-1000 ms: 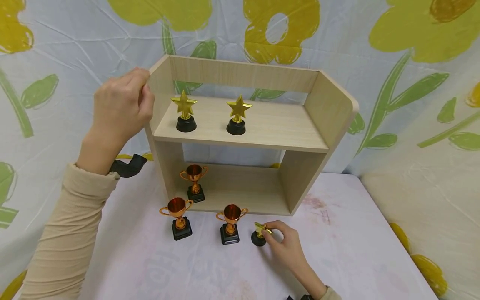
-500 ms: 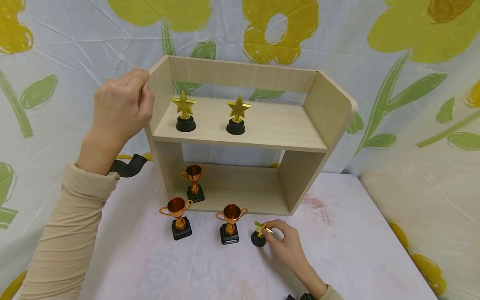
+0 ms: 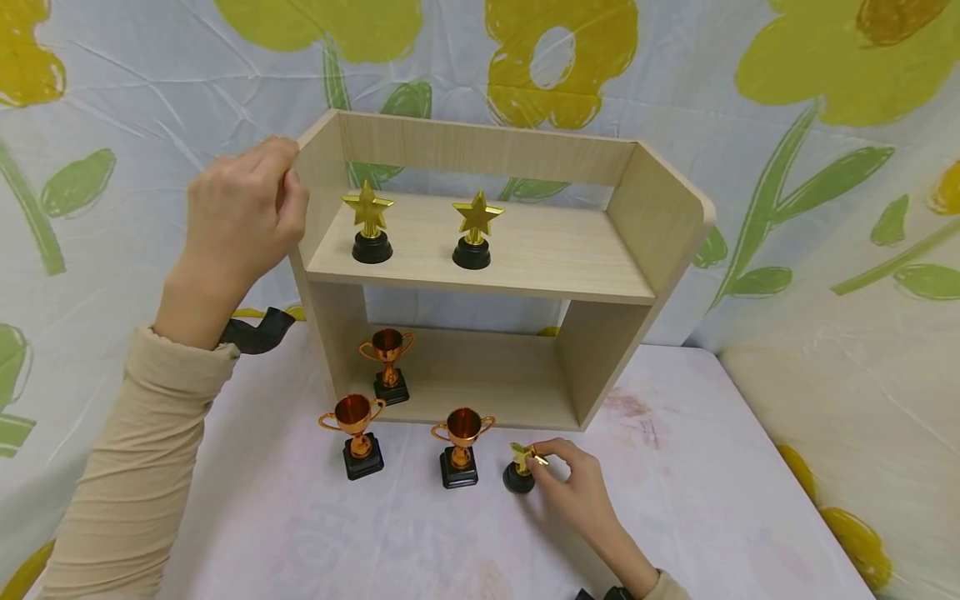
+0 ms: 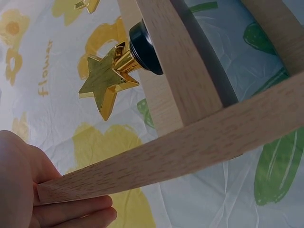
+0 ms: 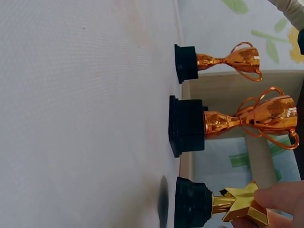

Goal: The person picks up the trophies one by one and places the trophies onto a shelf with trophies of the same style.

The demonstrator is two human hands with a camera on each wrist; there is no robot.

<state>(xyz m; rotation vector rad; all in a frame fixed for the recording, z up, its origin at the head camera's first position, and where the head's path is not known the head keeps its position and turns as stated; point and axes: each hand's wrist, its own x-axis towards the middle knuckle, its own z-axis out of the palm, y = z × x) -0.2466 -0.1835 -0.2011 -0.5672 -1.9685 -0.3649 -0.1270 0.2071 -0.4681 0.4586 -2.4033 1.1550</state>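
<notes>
My left hand grips the upper left side panel of a light wooden shelf; in the left wrist view its fingers wrap the panel's edge. Between thumb and fingers, my right hand pinches the gold star of a star trophy, which is upright in front of the shelf. A thin gap shows between its black base and its shadow in the right wrist view. Two more star trophies, one left and one nearer the middle, stand on the upper board.
One bronze cup trophy stands at the left of the lower board. Two others, a left one and a middle one, stand on the white-covered table before the shelf. A flower-printed cloth hangs behind.
My right hand and the star trophy in it have shifted very slightly to the right. The left hand, shelf and other trophies look unchanged.
</notes>
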